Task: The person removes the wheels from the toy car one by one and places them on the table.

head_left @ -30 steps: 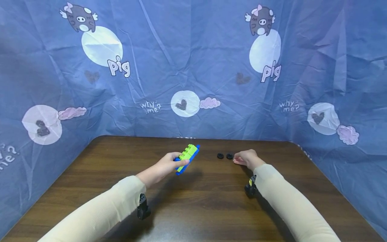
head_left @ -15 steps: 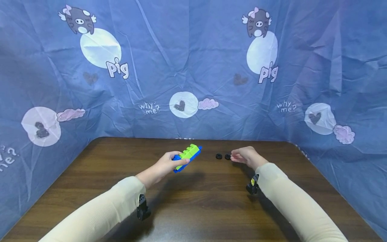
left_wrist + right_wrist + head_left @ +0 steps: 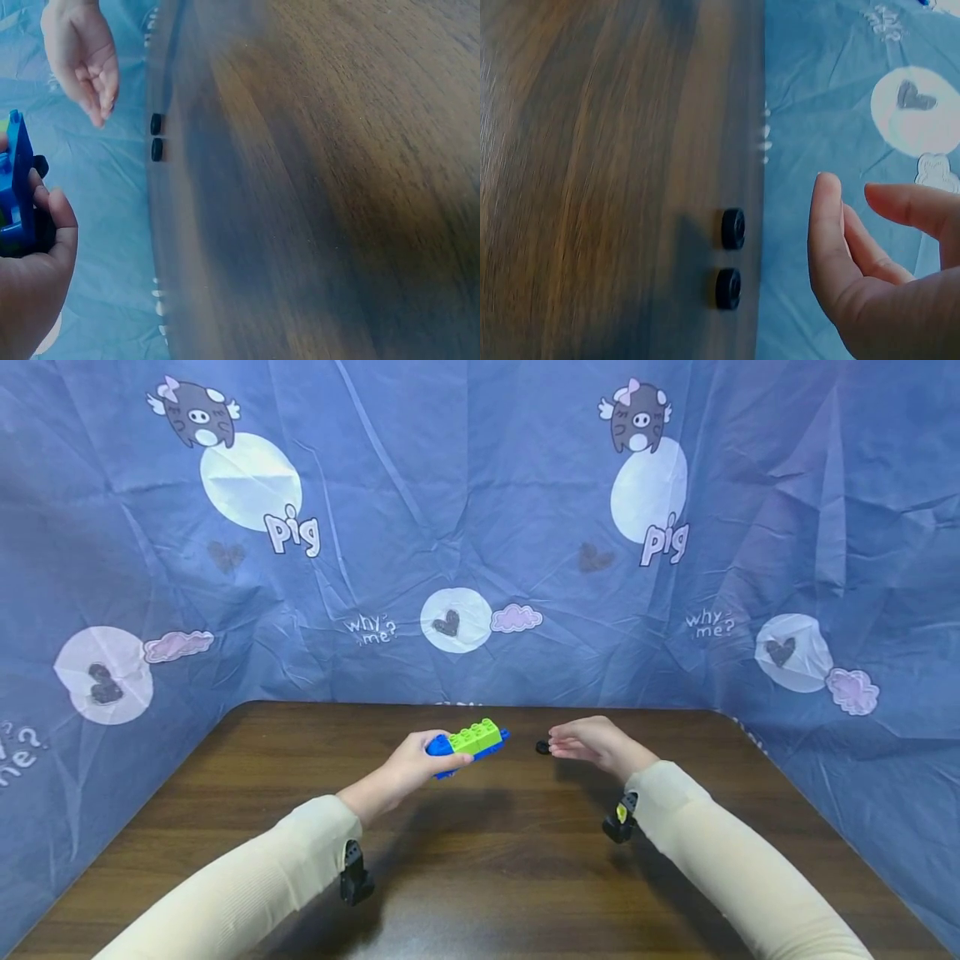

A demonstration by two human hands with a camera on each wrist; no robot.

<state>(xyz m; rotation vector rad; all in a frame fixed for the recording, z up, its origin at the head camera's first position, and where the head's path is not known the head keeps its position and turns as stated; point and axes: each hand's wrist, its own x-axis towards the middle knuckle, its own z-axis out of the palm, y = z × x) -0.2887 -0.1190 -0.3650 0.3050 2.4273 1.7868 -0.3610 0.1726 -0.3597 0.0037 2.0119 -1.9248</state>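
My left hand grips a building-block toy car, with lime-green studded bricks on a blue base, and holds it raised above the table. In the left wrist view, dark wheels show on its underside, partly covered by the fingers. My right hand hovers at the far right of the table with a gap between thumb and fingers and nothing in it. Two loose black toy wheels stand side by side on the table below it; in the head view the hand covers one, and the other wheel shows beside the fingertips.
The brown wooden table ends at the back against a blue printed cloth, which also hangs at both sides. A black wrist camera sits under the left sleeve and another camera under the right.
My right hand has moved left, from beside the loose wheels to over one of them. The left hand has turned the toy car so its far end points more to the right.
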